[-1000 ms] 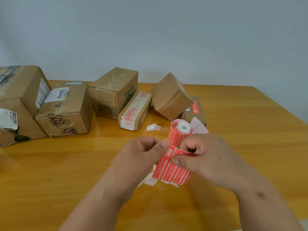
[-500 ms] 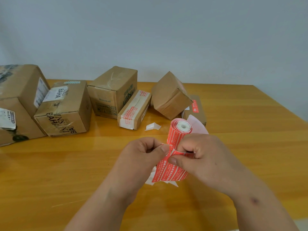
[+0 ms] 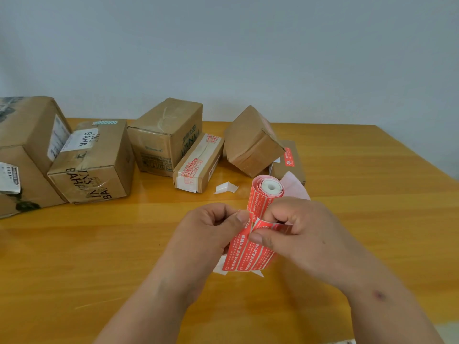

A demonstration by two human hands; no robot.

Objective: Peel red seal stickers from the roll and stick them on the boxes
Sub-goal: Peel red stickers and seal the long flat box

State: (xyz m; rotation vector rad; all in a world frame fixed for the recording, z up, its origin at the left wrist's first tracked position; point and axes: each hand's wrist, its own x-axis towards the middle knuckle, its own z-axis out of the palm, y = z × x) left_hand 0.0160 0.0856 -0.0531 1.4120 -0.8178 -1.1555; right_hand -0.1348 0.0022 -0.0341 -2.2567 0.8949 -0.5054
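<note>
Cardboard fills the far edge of the yellow wooden bench (image 3: 74, 244), and reading from nine o'clock toward three it runs so: a large box (image 3: 23, 155) cut off by the frame edge, a box marked BAHA (image 3: 92, 162) touching it, a taller box (image 3: 166, 135) at about eleven o'clock, a long flat box (image 3: 198, 165) with a red seal on its taped top leaning against that one, a tilted box (image 3: 250, 142) propped on one edge at twelve, and a low box (image 3: 289, 157) bearing a red sticker just behind it at one o'clock. A scrap of white backing paper (image 3: 225, 187) lies on the bench between the flat box and the roll.

Both forearms enter from six o'clock and meet at the centre, above the bench. The left hand (image 3: 208, 234) is curled, knuckles up, its thumb and fingers pinching the left edge of the loose strip of stickers. The sticker roll (image 3: 267, 194) stands nearly upright between the two hands, white core showing at its top, with the red strip hanging down from it toward six o'clock. The right hand (image 3: 303, 234) wraps the roll, fingers curled round it, while its thumb and forefinger pinch a single red sticker (image 3: 269, 225) partly lifted from the strip.
</note>
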